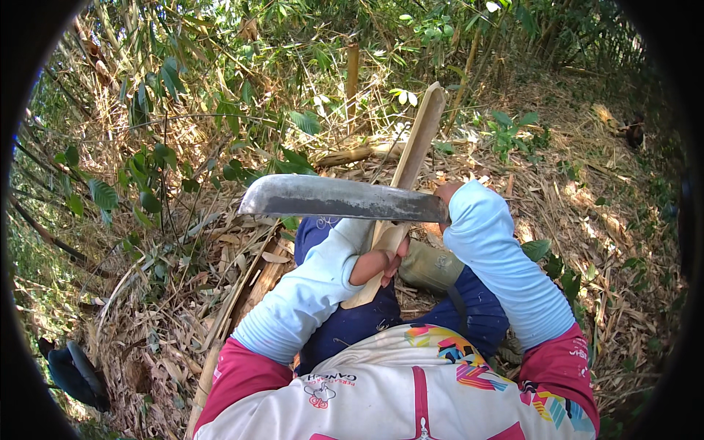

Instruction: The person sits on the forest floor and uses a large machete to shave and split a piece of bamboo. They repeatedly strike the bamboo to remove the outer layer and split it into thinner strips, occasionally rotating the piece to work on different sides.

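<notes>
Head view: left hand (379, 265) is wrapped around the lower end of a split bamboo slat (412, 158) (it leans up and away over the knees), while right hand (444, 195) grips a broad machete (341, 198) lying crosswise against the slat.

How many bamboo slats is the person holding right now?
1. A single pale slat gripped near its lower end by the left hand, angled up and away. The right hand holds a machete across it. Others may lie hidden in the leaf litter.
</notes>
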